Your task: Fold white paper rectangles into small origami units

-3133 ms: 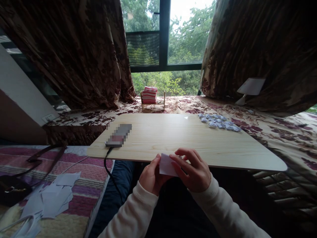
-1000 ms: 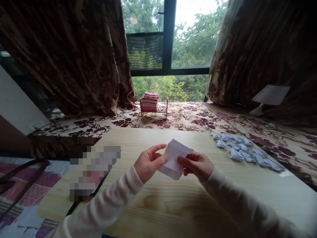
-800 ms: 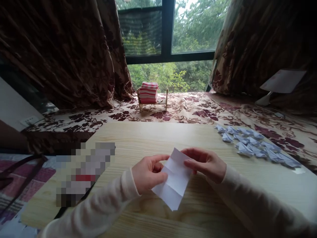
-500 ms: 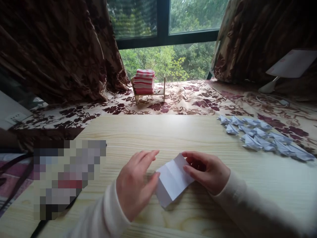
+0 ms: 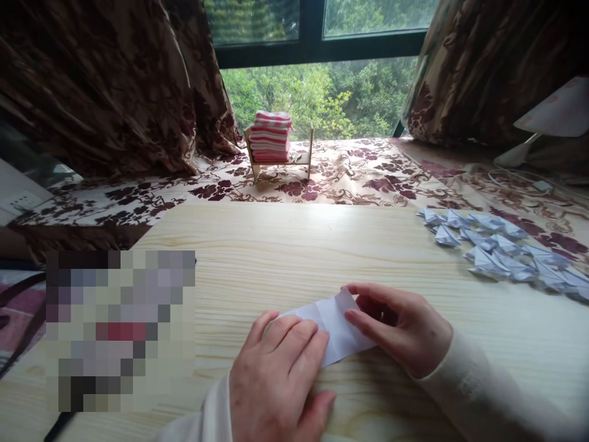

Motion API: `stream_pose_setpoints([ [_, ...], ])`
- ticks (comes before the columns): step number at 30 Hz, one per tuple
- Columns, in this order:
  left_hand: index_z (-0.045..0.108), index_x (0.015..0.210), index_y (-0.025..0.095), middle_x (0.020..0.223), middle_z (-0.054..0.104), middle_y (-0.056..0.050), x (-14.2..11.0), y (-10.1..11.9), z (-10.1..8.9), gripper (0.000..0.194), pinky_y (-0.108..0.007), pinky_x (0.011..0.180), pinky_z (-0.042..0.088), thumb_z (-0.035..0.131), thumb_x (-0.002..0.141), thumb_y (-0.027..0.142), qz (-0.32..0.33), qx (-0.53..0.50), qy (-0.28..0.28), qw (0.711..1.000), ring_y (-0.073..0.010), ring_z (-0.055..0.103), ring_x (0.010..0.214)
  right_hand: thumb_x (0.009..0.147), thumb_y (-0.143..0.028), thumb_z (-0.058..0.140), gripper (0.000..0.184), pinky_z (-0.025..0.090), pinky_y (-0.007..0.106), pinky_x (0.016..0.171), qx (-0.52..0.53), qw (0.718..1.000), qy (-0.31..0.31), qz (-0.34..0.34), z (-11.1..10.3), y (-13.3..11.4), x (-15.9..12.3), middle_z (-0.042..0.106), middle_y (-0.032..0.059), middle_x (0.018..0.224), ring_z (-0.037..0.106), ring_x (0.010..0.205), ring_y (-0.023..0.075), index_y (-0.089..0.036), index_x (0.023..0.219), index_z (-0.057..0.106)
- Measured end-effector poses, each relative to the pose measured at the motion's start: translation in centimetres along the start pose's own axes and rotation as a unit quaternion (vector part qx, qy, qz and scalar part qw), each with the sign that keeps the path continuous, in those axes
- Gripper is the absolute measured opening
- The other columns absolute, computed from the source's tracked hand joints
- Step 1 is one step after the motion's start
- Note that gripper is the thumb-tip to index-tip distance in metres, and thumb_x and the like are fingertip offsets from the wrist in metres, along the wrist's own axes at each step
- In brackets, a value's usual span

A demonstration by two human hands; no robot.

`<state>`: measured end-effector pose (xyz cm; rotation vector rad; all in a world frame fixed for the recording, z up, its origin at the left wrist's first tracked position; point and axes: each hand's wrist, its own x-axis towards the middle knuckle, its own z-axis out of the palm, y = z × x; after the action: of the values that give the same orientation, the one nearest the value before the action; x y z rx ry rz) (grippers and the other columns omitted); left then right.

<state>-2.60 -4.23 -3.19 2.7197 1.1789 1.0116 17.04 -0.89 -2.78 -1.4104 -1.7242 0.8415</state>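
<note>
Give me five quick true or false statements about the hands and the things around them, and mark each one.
1. The right hand holds the paper near one end. True.
2. The left hand is well away from the paper. False: it lies over the paper's other end.
3. The folded pieces are on the right side of the table. True.
4. The lamp stands on the table. False: it is on the floral cover beyond.
5. The striped cloths are stacked on a small rack. True.
</note>
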Motion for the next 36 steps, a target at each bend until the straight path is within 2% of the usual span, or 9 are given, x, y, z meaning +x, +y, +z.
stream_pose_setpoints([
  [5, 0.060, 0.103, 0.019, 0.119, 0.057, -0.007, 1.0, 0.2, -1.2, 0.031, -0.044, 0.098, 0.029, 0.050, 0.077, 0.034, -0.023, 0.005, -0.095, 0.995, -0.0234, 0.049, 0.103, 0.076, -0.032, 0.052, 0.023, 0.040, 0.021, 0.045, -0.073, 0.997, 0.001, -0.034, 0.0, 0.4, 0.0, 0.056, -0.0006, 0.056, 0.049, 0.048, 0.0104, -0.017, 0.087, 0.066],
  [8, 0.059, 0.106, 0.018, 0.126, 0.053, -0.007, 1.3, 0.2, -1.4, 0.035, -0.045, 0.100, 0.027, 0.052, 0.076, 0.036, -0.021, 0.010, -0.125, 0.992, -0.0243, 0.048, 0.107, 0.076, -0.031, 0.052, 0.023, 0.041, 0.021, 0.045, -0.111, 0.993, 0.009, -0.049, 0.0, 0.3, 0.0, 0.057, -0.0006, 0.056, 0.051, 0.048, 0.0108, -0.018, 0.087, 0.066],
  [13, 0.056, 0.114, 0.019, 0.123, 0.056, -0.007, 1.4, 0.2, -1.3, 0.044, -0.044, 0.099, 0.028, 0.055, 0.074, 0.037, -0.016, 0.014, -0.115, 0.993, -0.0244, 0.048, 0.105, 0.079, -0.029, 0.051, 0.021, 0.043, 0.021, 0.047, -0.157, 0.983, 0.013, -0.099, 0.1, 0.4, -0.2, 0.061, 0.0008, 0.061, 0.056, 0.053, 0.0120, -0.018, 0.090, 0.065],
  [16, 0.058, 0.111, 0.020, 0.123, 0.056, -0.007, 1.4, 0.1, -1.2, 0.045, -0.044, 0.097, 0.029, 0.058, 0.071, 0.039, -0.014, 0.014, -0.110, 0.994, -0.0248, 0.048, 0.103, 0.082, -0.025, 0.050, 0.019, 0.046, 0.021, 0.051, -0.183, 0.970, 0.014, -0.157, -0.1, 0.7, -0.3, 0.066, 0.0021, 0.072, 0.059, 0.057, 0.0108, -0.019, 0.095, 0.063],
  [19, 0.058, 0.112, 0.019, 0.123, 0.055, -0.007, 1.3, 0.0, -1.0, 0.046, -0.043, 0.096, 0.030, 0.058, 0.070, 0.038, -0.015, 0.015, -0.113, 0.993, -0.0250, 0.048, 0.103, 0.084, -0.020, 0.049, 0.020, 0.043, 0.019, 0.047, -0.218, 0.950, -0.004, -0.226, -0.5, 0.6, -0.5, 0.063, 0.0008, 0.072, 0.057, 0.054, 0.0088, -0.021, 0.100, 0.061],
  [22, 0.056, 0.114, 0.019, 0.126, 0.053, -0.007, 1.3, 0.0, -0.9, 0.048, -0.043, 0.095, 0.031, 0.057, 0.070, 0.038, -0.015, 0.014, -0.116, 0.993, -0.0247, 0.047, 0.104, 0.084, -0.015, 0.048, 0.022, 0.044, 0.022, 0.053, -0.225, 0.936, 0.009, -0.272, -0.7, -0.1, -0.6, 0.062, 0.0035, 0.078, 0.056, 0.066, 0.0120, -0.021, 0.102, 0.060],
  [25, 0.056, 0.114, 0.018, 0.125, 0.053, -0.007, 1.3, 0.0, -0.9, 0.049, -0.043, 0.095, 0.030, 0.058, 0.069, 0.038, -0.015, 0.015, -0.114, 0.993, -0.0245, 0.047, 0.104, 0.084, -0.013, 0.047, 0.024, 0.045, 0.027, 0.061, -0.219, 0.931, 0.027, -0.292, -0.5, -0.9, -0.9, 0.062, 0.0065, 0.087, 0.054, 0.075, 0.0158, -0.020, 0.103, 0.060],
  [30, 0.058, 0.108, 0.019, 0.123, 0.055, -0.006, 1.3, 0.0, -0.8, 0.043, -0.043, 0.096, 0.029, 0.059, 0.069, 0.037, -0.022, 0.008, -0.109, 0.994, -0.0241, 0.047, 0.103, 0.084, -0.011, 0.047, 0.024, 0.047, 0.030, 0.068, -0.211, 0.917, 0.017, -0.340, 0.0, -1.2, -1.3, 0.065, 0.0078, 0.093, 0.055, 0.081, 0.0177, -0.017, 0.103, 0.061],
  [36, 0.058, 0.108, 0.019, 0.122, 0.055, -0.006, 1.1, 0.1, -0.7, 0.043, -0.043, 0.097, 0.028, 0.058, 0.068, 0.036, -0.035, -0.004, -0.099, 0.995, -0.0244, 0.047, 0.104, 0.088, -0.015, 0.042, 0.023, 0.048, 0.033, 0.065, -0.234, 0.902, 0.028, -0.361, 0.3, -0.8, -1.4, 0.067, 0.0077, 0.092, 0.056, 0.082, 0.0197, -0.017, 0.100, 0.062],
])
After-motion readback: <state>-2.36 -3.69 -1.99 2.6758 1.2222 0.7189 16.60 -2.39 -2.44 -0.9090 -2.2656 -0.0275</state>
